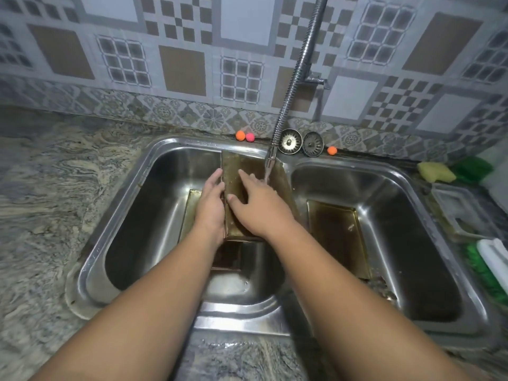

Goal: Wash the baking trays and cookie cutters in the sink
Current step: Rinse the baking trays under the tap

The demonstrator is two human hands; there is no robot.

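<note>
A stained rectangular baking tray (233,171) stands tilted in the left basin (154,215) of a double steel sink, under water running from the flexible tap (270,158). My left hand (210,207) grips the tray's left edge. My right hand (258,207) lies flat on the tray's inner face with fingers spread. Another tray (189,213) lies on the basin floor below, partly hidden by my arms. A third stained tray (338,232) rests in the right basin (406,215).
Two metal sink strainers (290,141) lean at the back rim beside small orange and pink balls (240,135). A yellow sponge (435,171), green scourers (472,166), a white plastic dish (456,207) and a white object (494,257) sit on the right counter. Marbled countertop (55,202) spreads left.
</note>
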